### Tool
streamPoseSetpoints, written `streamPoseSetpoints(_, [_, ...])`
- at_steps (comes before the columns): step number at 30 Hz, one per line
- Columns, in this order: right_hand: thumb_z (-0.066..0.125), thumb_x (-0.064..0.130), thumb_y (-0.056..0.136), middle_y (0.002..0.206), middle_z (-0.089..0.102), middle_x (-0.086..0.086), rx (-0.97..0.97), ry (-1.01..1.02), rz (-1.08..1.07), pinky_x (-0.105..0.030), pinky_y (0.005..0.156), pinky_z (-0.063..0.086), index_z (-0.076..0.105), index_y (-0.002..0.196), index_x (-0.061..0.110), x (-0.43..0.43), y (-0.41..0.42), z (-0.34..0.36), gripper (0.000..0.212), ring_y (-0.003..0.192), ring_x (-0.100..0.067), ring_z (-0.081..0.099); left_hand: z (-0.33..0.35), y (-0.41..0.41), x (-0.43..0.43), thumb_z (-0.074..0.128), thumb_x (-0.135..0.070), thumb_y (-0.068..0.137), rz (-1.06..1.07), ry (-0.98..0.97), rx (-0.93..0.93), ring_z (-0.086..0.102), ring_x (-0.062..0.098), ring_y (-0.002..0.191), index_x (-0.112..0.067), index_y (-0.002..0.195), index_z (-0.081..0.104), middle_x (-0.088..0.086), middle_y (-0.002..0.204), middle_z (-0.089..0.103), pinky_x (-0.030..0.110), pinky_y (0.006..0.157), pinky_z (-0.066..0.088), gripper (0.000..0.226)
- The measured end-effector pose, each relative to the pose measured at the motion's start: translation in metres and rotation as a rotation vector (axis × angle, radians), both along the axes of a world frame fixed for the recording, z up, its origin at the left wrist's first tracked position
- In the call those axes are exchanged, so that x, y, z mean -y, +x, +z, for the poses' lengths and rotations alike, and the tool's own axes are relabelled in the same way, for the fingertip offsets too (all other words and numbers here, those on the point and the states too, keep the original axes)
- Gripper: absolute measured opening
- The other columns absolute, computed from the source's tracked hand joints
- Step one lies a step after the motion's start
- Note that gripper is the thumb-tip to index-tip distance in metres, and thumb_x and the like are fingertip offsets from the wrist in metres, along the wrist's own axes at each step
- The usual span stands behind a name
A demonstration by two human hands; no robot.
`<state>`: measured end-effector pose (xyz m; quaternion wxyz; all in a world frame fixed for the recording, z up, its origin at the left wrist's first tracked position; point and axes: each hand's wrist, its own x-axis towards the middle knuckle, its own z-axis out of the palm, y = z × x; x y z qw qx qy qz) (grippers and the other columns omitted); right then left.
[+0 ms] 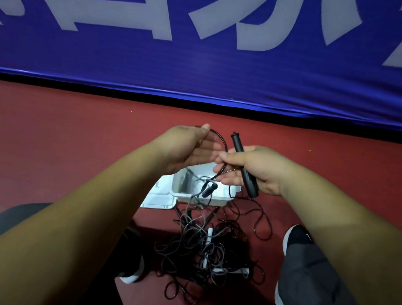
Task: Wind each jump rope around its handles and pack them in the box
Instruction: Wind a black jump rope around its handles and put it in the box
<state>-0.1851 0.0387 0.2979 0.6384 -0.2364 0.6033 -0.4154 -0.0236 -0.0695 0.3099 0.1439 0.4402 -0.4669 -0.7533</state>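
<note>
The black handle (pixel 236 143) is held tilted in the air above the white box (pixel 190 193), its capped end pointing away from the person; the right hand (pixel 257 169) grips it at mid-length, fingers curled round it. The black cord (pixel 222 139) arcs from beside that grip up and over to the left hand (pixel 188 146); thumb and forefinger pinch it at the far end of the arc, while the other fingers (pixel 210 150) lie straight and close together beneath. Below the right hand the cord drops toward the box, where a second dark handle (pixel 207 191) hangs at the rim; whether it belongs to this rope I cannot tell.

This looks like a winding turn in progress; it should go best with the pinch kept taut, each turn laid snug beside the one before it, and the right hand holding the handle steady so nothing slips off the capped end.

The box rim sits directly under the hands, so slack could snag there; its lid (pixel 158 198) lies touching it on the left. The tangle of ropes (pixel 209 255) spreads between the shoes (pixel 295 239), near enough to catch a trailing loop. The red floor (pixel 72 138) lies open to both sides; the blue banner (pixel 203 73) closes off the far edge.
</note>
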Motion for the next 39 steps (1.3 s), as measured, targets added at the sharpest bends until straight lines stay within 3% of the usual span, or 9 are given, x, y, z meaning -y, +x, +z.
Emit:
streamPoseSetpoints(5, [0.066,0.015,0.105,0.084,0.078,-0.016,0.001,-0.04,-0.109,-0.027,0.061,0.065,0.07,0.102,-0.002,0.005,-0.003,0.008,0.017,0.068,-0.025,0.076,-0.013,0.006,-0.012,0.04,-0.011,0.106,-0.444,-0.083,0.268,0.074,0.023,0.113,-0.012,0.12,0.067,0.002,0.112,0.078,0.047,0.106,0.052,0.03])
streamPoseSetpoints(9, [0.065,0.015,0.105,0.08,0.078,-0.012,-0.017,-0.083,-0.183,-0.026,0.059,0.064,0.07,0.107,-0.004,0.007,-0.006,0.009,0.02,0.063,-0.02,0.075,-0.016,0.01,-0.014,0.051,-0.008,0.103,-0.639,-0.198,0.356,0.066,0.013,0.126,-0.019,0.121,0.074,-0.006,0.12,0.078,0.035,0.104,0.049,0.031])
streamPoseSetpoints(12, [0.066,0.015,0.105,0.076,0.076,-0.011,0.0,-0.108,-0.245,-0.024,0.055,0.062,0.071,0.102,-0.003,0.008,-0.008,0.009,0.018,0.058,-0.017,0.071,-0.018,0.015,-0.011,0.058,-0.018,0.104,-0.716,-0.297,0.399,0.067,0.011,0.122,-0.026,0.119,0.076,-0.014,0.119,0.076,0.038,0.104,0.051,0.025])
streamPoseSetpoints(16, [0.065,0.014,0.105,0.07,0.07,-0.004,0.01,-0.127,-0.309,-0.023,0.051,0.058,0.071,0.098,0.0,0.009,-0.008,0.007,0.017,0.053,-0.014,0.066,-0.021,0.014,-0.009,0.063,-0.016,0.104,-0.696,-0.379,0.344,0.074,0.016,0.106,-0.017,0.116,0.075,-0.006,0.106,0.079,0.032,0.091,0.056,0.017])
streamPoseSetpoints(21, [0.062,0.015,0.106,0.06,0.055,0.002,-0.002,-0.127,-0.388,-0.023,0.045,0.05,0.071,0.097,0.002,0.013,-0.012,0.001,0.018,0.053,-0.013,0.053,-0.009,0.009,-0.012,0.075,-0.017,0.097,-0.673,-0.348,0.278,0.077,0.024,0.094,-0.011,0.105,0.071,0.009,0.104,0.08,0.045,0.097,0.058,0.011])
streamPoseSetpoints(24, [0.057,0.014,0.108,0.057,0.051,0.004,0.026,-0.094,-0.439,-0.021,0.042,0.044,0.068,0.095,0.005,0.016,-0.016,0.0,0.02,0.054,-0.012,0.047,-0.002,0.008,-0.014,0.079,-0.02,0.093,-0.631,-0.394,0.259,0.076,0.025,0.083,-0.011,0.099,0.071,0.007,0.091,0.08,0.04,0.083,0.061,0.014])
streamPoseSetpoints(31, [0.056,0.015,0.109,0.066,0.056,0.002,0.002,-0.033,-0.573,-0.023,0.044,0.052,0.065,0.104,0.01,0.019,-0.03,-0.006,0.012,0.048,-0.01,0.053,0.012,0.011,-0.012,0.082,-0.02,0.09,-0.593,-0.502,0.182,0.071,0.021,0.064,-0.004,0.098,0.066,0.009,0.076,0.068,0.034,0.065,0.062,0.024])
streamPoseSetpoints(35, [0.059,0.016,0.108,0.066,0.056,0.003,-0.036,-0.042,-0.635,-0.024,0.046,0.053,0.066,0.106,0.01,0.018,-0.034,-0.007,0.01,0.051,-0.01,0.051,0.007,0.019,-0.003,0.083,-0.013,0.089,-0.795,-0.614,0.36,0.072,0.019,0.067,-0.004,0.094,0.066,0.01,0.075,0.076,0.032,0.066,0.06,0.019])
streamPoseSetpoints(39, [0.054,0.009,0.106,0.069,0.055,0.003,0.037,-0.047,-0.711,-0.022,0.046,0.052,0.065,0.114,0.011,0.019,-0.038,-0.006,0.014,0.055,-0.01,0.05,-0.018,0.025,-0.006,0.081,-0.01,0.085,-1.26,-0.757,0.705,0.069,0.014,0.086,-0.016,0.089,0.071,0.001,0.093,0.077,0.027,0.071,0.047,0.012])
